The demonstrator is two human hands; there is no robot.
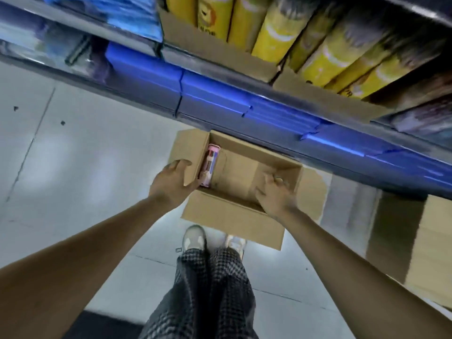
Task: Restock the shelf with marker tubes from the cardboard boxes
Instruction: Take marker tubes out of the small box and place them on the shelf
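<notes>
Left hand gripping the left flap of an open brown cardboard box, right hand curling over its right wall, one pink-capped clear marker tube lying inside along the left wall, yellow tubes standing on the grey metal shelf above.

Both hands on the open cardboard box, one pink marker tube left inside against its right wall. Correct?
Not quite: the head view shows the pink marker tube against the left wall, by the left hand. The right hand holds the cardboard box on the opposite side.

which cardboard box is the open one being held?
The cardboard box in the middle, over the shoes: flaps open, pink marker tube inside, left hand and right hand gripping it. The floor box at right is untouched.
</notes>
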